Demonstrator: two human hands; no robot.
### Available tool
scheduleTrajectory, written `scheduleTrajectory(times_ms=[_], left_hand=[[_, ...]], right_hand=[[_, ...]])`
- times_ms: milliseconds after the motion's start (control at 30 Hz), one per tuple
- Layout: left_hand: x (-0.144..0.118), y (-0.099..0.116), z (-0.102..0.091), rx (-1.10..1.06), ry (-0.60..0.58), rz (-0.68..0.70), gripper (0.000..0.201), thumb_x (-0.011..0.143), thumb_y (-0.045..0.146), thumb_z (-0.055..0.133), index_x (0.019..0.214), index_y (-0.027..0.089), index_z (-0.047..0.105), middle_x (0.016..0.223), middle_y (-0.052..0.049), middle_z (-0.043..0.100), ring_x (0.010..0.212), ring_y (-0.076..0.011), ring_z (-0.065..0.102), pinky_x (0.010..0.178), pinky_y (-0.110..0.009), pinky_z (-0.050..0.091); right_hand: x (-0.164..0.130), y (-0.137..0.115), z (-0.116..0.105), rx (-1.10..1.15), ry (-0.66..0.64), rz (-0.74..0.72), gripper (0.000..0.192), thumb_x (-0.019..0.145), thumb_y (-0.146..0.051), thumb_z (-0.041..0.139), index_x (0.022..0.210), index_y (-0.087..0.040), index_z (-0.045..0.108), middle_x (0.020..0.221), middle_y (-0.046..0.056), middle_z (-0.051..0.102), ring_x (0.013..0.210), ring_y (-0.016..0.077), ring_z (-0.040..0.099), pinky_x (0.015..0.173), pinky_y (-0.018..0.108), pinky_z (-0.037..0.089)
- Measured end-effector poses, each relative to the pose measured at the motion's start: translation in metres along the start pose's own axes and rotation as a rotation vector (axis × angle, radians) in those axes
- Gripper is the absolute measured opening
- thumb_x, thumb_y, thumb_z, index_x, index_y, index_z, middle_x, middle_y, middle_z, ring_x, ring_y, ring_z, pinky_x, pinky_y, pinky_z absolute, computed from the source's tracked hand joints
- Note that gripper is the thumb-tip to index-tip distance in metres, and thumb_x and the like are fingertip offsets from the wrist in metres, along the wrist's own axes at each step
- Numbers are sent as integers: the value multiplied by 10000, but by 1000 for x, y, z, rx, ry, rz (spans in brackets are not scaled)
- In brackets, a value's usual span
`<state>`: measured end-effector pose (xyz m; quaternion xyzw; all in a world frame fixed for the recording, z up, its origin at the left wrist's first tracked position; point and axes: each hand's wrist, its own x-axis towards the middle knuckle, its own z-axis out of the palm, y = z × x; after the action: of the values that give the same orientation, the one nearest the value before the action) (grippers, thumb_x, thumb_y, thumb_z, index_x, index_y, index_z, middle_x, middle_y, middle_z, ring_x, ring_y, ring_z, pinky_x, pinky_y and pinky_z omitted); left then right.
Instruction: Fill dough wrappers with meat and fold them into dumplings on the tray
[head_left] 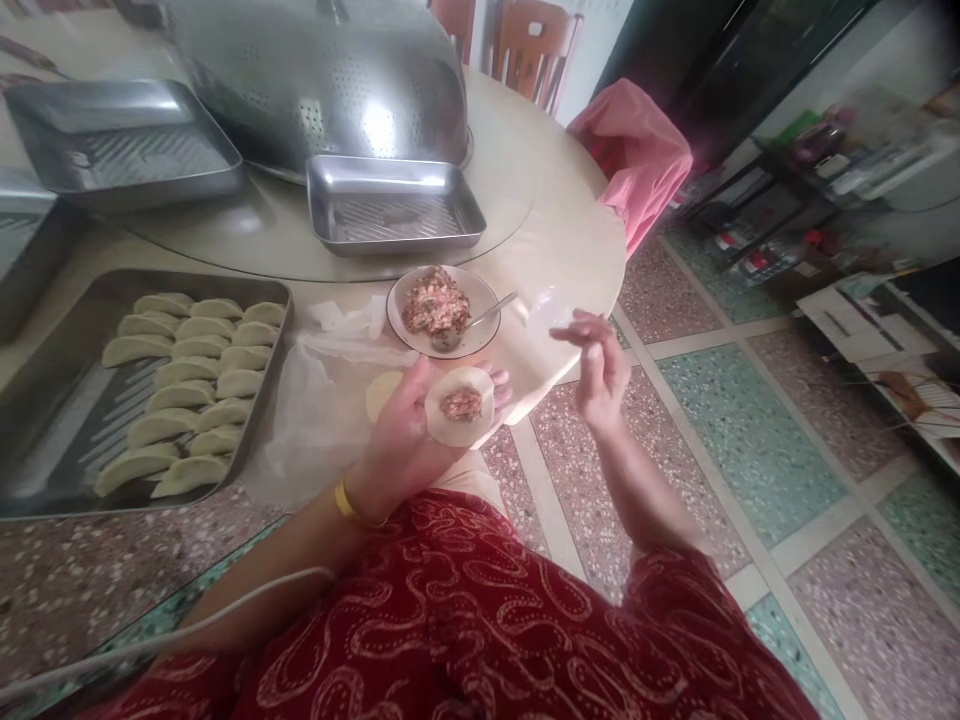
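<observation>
Left hand (405,425) palm up, cupped grip holding 1 round dumpling wrapper (460,405) with a lump of meat filling (460,404) in its middle; wrapper lies flat on the fingers, unfolded, out past the tabletop (555,240) edge over the floor. Right hand (600,365) raised just right of it, grip empty, fingers loosely spread, apart from the wrapper, near a small clear dish (546,312). Risks, as a judgement: wrapper sits past the tabletop rim, so any tilt of the palm could drop filling on the terrazzo floor (697,400) or the lap; filling looks centred, but an uneven fold could squeeze it out at the seam; wet or sticky fingers could tear the thin dough. Just beyond the left hand: bowl of filling (442,310) with a spoon (480,320) resting in it, 1 spare wrapper (382,392) beside the palm. Left: steel tray (45,450) with rows of folded dumplings (187,385). Farther back: 2 bare trays (394,205), a big colander (322,80).
</observation>
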<state>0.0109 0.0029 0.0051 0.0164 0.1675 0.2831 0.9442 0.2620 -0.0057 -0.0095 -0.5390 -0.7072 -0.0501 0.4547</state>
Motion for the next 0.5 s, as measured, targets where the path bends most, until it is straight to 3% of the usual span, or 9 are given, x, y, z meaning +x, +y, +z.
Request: scheduleTrajectory(times_ms=[67,167,300,500], left_hand=[[1,0,0,2,-2,-16,696,983,573,262,1363,28,471,1202,-201,652,1164,-298,609,1005,-400,457],[2,-2,-2,-14,-58,-26,672,979,580,257,1270,48,549,1175,-192,665,1171,-298,602,1013,-410,461],[0,-2,-3,-35,-106,-6,643,965,595,288,1169,82,617,1151,-169,680,1188,-294,588,1030,-410,454],[-6,4,-3,-55,-124,1,681,971,592,255,1254,65,580,1176,-183,668,1209,-314,579,1040,-446,444]], right_hand=[[-12,-25,7,59,-20,-111,353,1007,-419,255,1124,-334,576,972,-30,692,1208,215,589,1162,558,341],[-22,-48,16,76,-132,-235,343,1000,-458,305,1256,-368,516,984,-58,720,1336,209,496,1237,571,195],[-25,-51,19,27,-243,-274,388,994,-482,314,1331,-376,477,1072,-52,717,1368,219,471,1255,573,134],[-34,-51,12,38,-236,-403,383,981,-472,360,1306,-373,537,1150,-59,700,1305,206,533,1279,521,94]])
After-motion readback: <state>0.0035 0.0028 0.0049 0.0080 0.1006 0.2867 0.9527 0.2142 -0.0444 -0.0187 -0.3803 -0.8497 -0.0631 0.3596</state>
